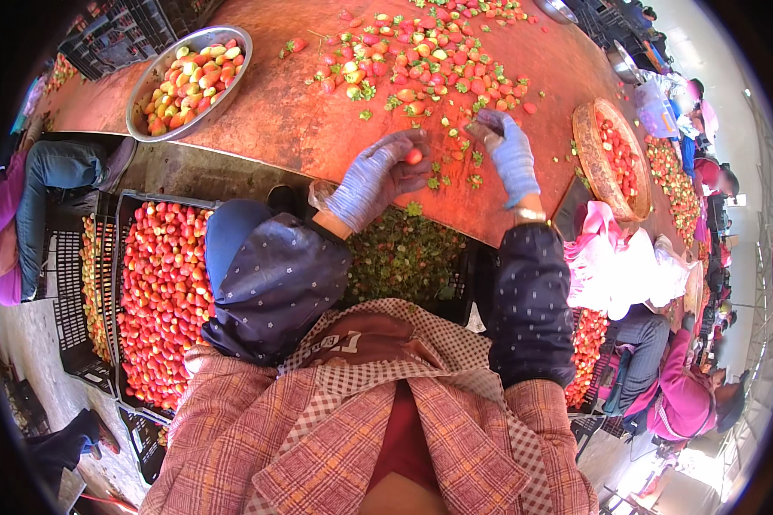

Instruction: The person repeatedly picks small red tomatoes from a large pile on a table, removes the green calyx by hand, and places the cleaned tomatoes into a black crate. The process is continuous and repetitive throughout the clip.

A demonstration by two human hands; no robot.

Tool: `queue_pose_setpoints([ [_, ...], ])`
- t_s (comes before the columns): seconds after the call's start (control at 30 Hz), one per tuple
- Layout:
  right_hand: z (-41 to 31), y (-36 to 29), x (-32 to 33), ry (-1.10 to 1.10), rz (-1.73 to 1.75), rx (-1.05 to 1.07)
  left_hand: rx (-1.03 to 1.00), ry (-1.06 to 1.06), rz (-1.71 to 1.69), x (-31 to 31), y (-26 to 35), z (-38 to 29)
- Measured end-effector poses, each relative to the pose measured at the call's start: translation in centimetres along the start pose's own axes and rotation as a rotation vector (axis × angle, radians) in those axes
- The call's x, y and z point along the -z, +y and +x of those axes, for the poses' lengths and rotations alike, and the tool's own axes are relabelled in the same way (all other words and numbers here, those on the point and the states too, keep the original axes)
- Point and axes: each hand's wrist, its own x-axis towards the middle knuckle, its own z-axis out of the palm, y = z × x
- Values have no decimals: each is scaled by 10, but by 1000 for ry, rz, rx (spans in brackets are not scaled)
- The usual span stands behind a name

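Note:
My left hand (383, 175), in a pale knitted glove with a darkened palm, holds a hulled red strawberry (413, 156) between its fingers above the table's near edge. To its right, my gloved right hand (510, 154) is raised over the reddish tabletop (264, 129) with thumb and fingertips drawn together. Whether anything sits in that pinch is unclear. Just beyond both hands spreads a loose heap of strawberries (425, 61), many with green caps. Cut-off strawberry caps (475, 181) lie scattered between the hands. Below the table edge, a dark crate holds discarded green caps (406, 254).
A steel bowl (248, 61) of pale hulled strawberries stands at far left. A round wooden-sided tray (583, 138) holds red ones at right. Beside my left arm is a full crate of strawberries (164, 302). Pink-and-white cloth or bags (618, 264) hang near my right elbow. Other people sit alongside.

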Motion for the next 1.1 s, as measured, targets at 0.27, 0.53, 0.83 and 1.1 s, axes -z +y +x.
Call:
queue_pose_setpoints([
  [0.27,-98,-43,-26,-91,493,65,-110,-85,527,-1,-2,-8],
  [0.53,-119,-55,-31,-8,151,107,-59,-186,575,7,2,-16],
  [0.83,-71,9,-17,242,-170,66,51,-195,-67,5,4,-16],
  [1.1,-45,3,-18,117,-171,120,-336,-45,585,3,-10,0],
])
